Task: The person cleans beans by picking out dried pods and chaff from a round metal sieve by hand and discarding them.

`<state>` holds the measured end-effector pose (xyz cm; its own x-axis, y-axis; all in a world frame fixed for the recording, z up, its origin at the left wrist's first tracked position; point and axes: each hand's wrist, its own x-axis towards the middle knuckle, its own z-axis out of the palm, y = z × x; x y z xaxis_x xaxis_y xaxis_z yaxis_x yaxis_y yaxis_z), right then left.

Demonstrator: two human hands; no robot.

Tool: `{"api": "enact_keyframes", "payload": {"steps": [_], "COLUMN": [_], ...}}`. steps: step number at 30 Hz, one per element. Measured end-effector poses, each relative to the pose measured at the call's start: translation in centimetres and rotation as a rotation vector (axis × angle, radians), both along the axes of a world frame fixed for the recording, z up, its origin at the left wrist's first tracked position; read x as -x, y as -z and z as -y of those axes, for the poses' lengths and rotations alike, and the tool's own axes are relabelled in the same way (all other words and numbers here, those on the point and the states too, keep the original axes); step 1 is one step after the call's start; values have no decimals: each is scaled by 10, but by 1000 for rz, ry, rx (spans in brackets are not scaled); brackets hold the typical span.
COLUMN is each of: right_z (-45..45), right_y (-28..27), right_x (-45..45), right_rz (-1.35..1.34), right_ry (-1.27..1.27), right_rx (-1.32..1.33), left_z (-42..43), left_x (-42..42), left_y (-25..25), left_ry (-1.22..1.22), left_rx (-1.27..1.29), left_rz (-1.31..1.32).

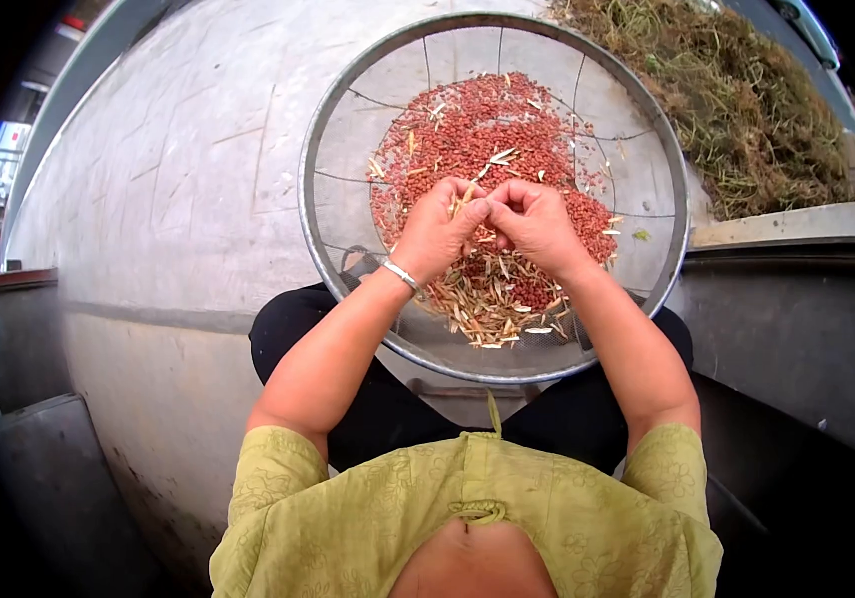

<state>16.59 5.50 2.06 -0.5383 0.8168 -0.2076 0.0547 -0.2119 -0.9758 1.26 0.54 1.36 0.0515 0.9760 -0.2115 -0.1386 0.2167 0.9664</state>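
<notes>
My left hand (437, 231), with a silver bracelet at its wrist, is closed on a dry bean pod (462, 200) that pokes up between the fingers. Against its thumb tip, my right hand (539, 225) pinches thumb and forefinger together; what lies between them is too small to make out. Both hands are over a large round mesh sieve (312, 189) resting across my lap. Red beans (472, 130) cover the middle of the mesh, with pale bits of husk among them. Below my hands is a heap of dry pods (487, 304), partly hidden by them.
Beyond the sieve at the upper right lies a big pile of dried plants (736, 110), bordered by a low concrete ledge (796, 224). Pale concrete floor (168, 149) stretches out on the left. Dark panels stand at both sides.
</notes>
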Motion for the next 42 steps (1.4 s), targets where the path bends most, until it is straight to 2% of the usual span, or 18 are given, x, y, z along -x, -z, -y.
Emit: {"api": "enact_keyframes", "payload": {"steps": [2,4,6,8,9,11,14,16,20,22,23,29,36,39,40,42], "right_z": [0,-6,-19,-34,-38,-42,-20,-14,-18,-19,-20,-19,-31,-38,-38,-36], "right_y": [-7,-18,-17,-6,7,34,39,33,37,34,37,19,7,6,7,4], "right_x": [-2,-8,-15,-29,-35,-42,-30,-25,-22,-22,-24,-23,-30,-30,-30,-27], "right_rz": [-12,-61,95,601,603,805,928,928,871,949,931,963,854,568,567,229], "right_ry": [-44,-59,27,62,61,-1,-49,-113,-120,-185,-156,-237,-176,-29,-28,33], "right_rx": [-11,68,-114,-629,-627,-890,-879,-844,-958,-895,-984,-821,-611,-286,-288,-25], "left_z": [-3,-8,-14,-15,-13,-12,-10,-8,-4,-3,-4,-4,-3,-2,-2,0], "left_x": [-3,-2,6,14,16,21,28,33,36,35,35,34,32,28,27,21], "left_y": [2,-4,-5,-9,-15,-16,-17,-17,-20,-19,-19,-20,-17,-14,-12,-11], "left_ry": [13,-95,-112,-128,-129,-143,-175,-185,-188,-189,-179,-156,-95,-58,-32,-26], "left_rx": [4,2,-13,-33,4,13,44,13,31,19,15,25,-7,-6,-12,13], "left_rz": [24,156,141,225,233,225,223,217,232,228,218,184,143,74,57,48]}}
